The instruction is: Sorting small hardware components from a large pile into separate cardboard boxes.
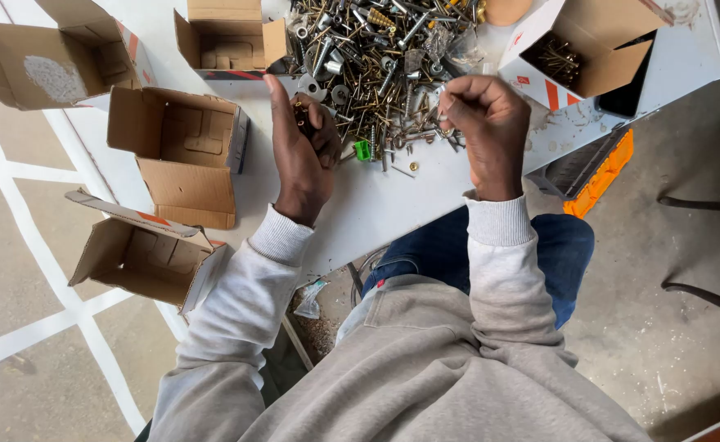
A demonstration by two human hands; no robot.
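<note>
We are sorting fasteners: left hand (301, 151) cupping, grip half closed on screws (302, 115). Right hand (484, 123) pinching small piece above pile (376, 57) on surface (376, 205). Advising: picking singly, keeping cupped hand level.

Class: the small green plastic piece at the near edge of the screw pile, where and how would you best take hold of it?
Pinch the green plastic piece by its two outer sides, coming from the near, open table side; the screw pile crowds its far side.
</note>
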